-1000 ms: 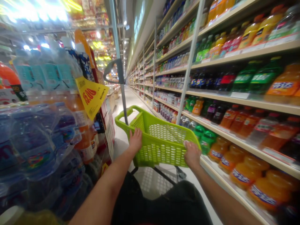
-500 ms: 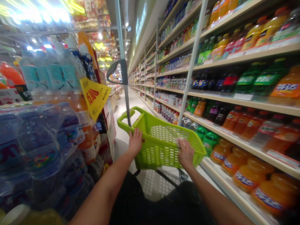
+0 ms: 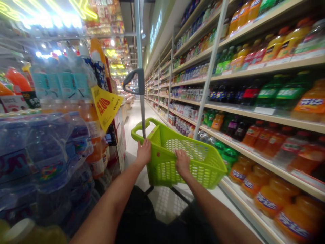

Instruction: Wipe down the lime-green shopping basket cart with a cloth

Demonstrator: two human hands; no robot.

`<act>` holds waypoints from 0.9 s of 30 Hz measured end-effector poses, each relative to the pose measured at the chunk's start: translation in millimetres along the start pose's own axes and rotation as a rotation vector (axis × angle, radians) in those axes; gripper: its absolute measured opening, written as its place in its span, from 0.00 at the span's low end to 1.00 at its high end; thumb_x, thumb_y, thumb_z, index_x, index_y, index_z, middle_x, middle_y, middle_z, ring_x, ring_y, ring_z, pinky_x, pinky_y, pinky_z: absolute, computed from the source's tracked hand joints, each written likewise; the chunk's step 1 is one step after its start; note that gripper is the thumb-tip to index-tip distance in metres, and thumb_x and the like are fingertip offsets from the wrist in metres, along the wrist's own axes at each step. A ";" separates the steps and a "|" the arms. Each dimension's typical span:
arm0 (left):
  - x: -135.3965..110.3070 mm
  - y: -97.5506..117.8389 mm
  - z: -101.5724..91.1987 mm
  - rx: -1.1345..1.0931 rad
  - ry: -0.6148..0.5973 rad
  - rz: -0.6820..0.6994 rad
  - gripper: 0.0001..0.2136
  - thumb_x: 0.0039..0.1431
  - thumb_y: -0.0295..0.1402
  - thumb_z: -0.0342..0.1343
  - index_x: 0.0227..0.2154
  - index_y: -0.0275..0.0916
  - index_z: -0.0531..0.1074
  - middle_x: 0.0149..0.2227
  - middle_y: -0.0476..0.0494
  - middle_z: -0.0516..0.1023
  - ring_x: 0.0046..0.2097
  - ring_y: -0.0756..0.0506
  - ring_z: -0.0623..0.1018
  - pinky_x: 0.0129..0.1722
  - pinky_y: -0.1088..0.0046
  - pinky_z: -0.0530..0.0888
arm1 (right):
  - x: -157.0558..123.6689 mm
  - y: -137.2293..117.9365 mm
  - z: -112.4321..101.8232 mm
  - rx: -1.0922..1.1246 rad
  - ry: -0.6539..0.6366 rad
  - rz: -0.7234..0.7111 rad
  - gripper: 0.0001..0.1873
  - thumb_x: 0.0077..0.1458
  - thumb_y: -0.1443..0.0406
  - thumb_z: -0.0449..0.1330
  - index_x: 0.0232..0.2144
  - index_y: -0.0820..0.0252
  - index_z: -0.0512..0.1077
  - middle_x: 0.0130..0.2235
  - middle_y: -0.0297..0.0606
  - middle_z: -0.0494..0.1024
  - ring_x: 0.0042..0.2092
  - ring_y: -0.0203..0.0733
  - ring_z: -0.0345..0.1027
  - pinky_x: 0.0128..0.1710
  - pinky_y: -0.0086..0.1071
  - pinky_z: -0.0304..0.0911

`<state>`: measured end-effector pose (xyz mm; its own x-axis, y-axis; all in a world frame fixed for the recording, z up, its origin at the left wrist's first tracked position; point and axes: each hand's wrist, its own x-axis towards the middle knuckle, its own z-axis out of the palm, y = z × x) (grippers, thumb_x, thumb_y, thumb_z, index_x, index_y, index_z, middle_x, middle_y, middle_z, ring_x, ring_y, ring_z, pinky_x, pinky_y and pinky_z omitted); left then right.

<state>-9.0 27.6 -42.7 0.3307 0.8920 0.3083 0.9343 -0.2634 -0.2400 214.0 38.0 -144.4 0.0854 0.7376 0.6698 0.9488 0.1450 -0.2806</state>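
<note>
A lime-green mesh shopping basket [image 3: 200,159] on a wheeled frame stands in the aisle in front of me, with nothing visible inside it. My left hand [image 3: 143,152] grips its near-left corner, fingers curled over the rim. My right hand [image 3: 182,162] grips the near rim a little to the right. A grey pull handle [image 3: 134,82] on a tall pole rises from the basket's left side.
Shelves of orange, green and dark soda bottles [image 3: 274,142] line the right side close to the basket. On the left stand shrink-wrapped packs of bottled water [image 3: 48,149] with a yellow price tag [image 3: 106,105]. A pale tiled aisle [image 3: 137,112] runs ahead.
My right hand slid left along the near rim from the basket's right corner toward the middle. The basket swung slightly right and the view shifted up.
</note>
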 end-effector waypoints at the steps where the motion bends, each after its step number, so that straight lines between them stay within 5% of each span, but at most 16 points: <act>1: 0.2 2.7 1.3 -0.004 -0.003 -0.015 0.30 0.52 0.25 0.40 0.61 0.27 0.46 0.65 0.34 0.45 0.65 0.39 0.46 0.60 0.47 0.45 | 2.0 -9.3 2.0 0.019 -0.001 -0.025 0.27 0.49 0.77 0.44 0.50 0.61 0.67 0.53 0.49 0.67 0.56 0.51 0.54 0.51 0.45 0.53; 5: -1.3 11.9 2.8 -0.023 0.004 -0.037 0.30 0.52 0.25 0.41 0.61 0.28 0.47 0.65 0.33 0.45 0.65 0.38 0.45 0.60 0.48 0.46 | 12.1 -46.1 11.5 0.108 0.030 -0.151 0.28 0.49 0.77 0.44 0.51 0.62 0.66 0.53 0.50 0.66 0.56 0.50 0.55 0.52 0.45 0.53; 9: -4.7 6.3 -6.6 -0.079 0.031 0.000 0.28 0.53 0.26 0.42 0.60 0.30 0.51 0.63 0.34 0.52 0.64 0.38 0.50 0.60 0.51 0.48 | 18.7 -52.0 14.2 0.181 0.057 -0.212 0.28 0.48 0.77 0.45 0.51 0.59 0.66 0.53 0.48 0.66 0.55 0.48 0.56 0.51 0.45 0.55; 13: -0.8 -14.8 -19.0 -0.154 0.128 -0.105 0.27 0.54 0.27 0.42 0.59 0.33 0.51 0.62 0.36 0.55 0.63 0.41 0.51 0.61 0.55 0.47 | 15.8 -30.3 11.1 0.148 0.042 -0.148 0.26 0.50 0.76 0.45 0.49 0.58 0.68 0.54 0.48 0.65 0.55 0.49 0.57 0.49 0.45 0.56; 17: 12.2 -35.4 -21.8 -0.155 -0.023 -0.142 0.34 0.49 0.30 0.48 0.61 0.34 0.45 0.65 0.38 0.44 0.65 0.38 0.39 0.61 0.47 0.41 | 10.6 -19.8 10.2 0.126 0.015 -0.109 0.26 0.50 0.75 0.45 0.49 0.58 0.67 0.55 0.48 0.65 0.55 0.50 0.57 0.49 0.47 0.55; 20: 17.8 -39.0 -19.5 -0.132 -0.095 -0.080 0.36 0.48 0.32 0.48 0.61 0.34 0.44 0.66 0.39 0.41 0.65 0.37 0.38 0.60 0.45 0.38 | 12.7 -29.1 11.4 0.157 0.056 -0.066 0.25 0.50 0.75 0.45 0.50 0.59 0.67 0.53 0.47 0.67 0.55 0.49 0.57 0.50 0.46 0.56; 27: 6.6 -23.2 -18.9 -0.086 -0.061 -0.107 0.35 0.50 0.30 0.45 0.62 0.31 0.42 0.65 0.36 0.41 0.65 0.37 0.38 0.59 0.44 0.42 | 32.0 -80.3 14.6 0.298 0.155 0.073 0.25 0.49 0.76 0.43 0.46 0.66 0.69 0.50 0.51 0.68 0.54 0.50 0.59 0.51 0.45 0.57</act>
<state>-26.0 32.7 -17.7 0.2224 0.9365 0.2710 0.9726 -0.1937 -0.1286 136.2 59.6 -110.5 0.2165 0.6477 0.7305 0.8099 0.2987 -0.5048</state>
